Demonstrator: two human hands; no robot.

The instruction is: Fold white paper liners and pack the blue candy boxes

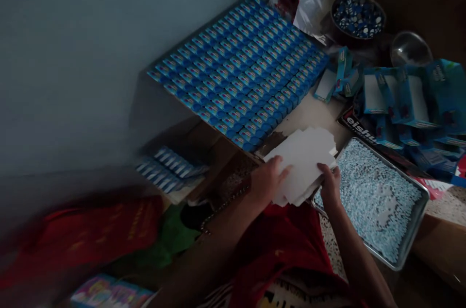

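A stack of white die-cut cardboard sheets (304,157) with notched edges is held between my two hands, close in front of my body. My left hand (267,179) grips the stack's left edge, thumb on top. On the opposite edge, my right hand (330,182) pinches the sheets with its thumb on the upper face; the fingers beneath are hidden. Just right of that hand lies a metal tray (425,201) full of small pale-blue pieces. Beyond the stack, many small blue printed boxes (240,70) stand in tight rows.
Open blue cartons (415,94) pile up at the right. A bowl of blue and white round pieces (358,16) and a clear bowl (411,49) stand behind. More blue boxes (163,172) lie lower left, near red fabric (105,230). A grey wall (73,55) borders the left.
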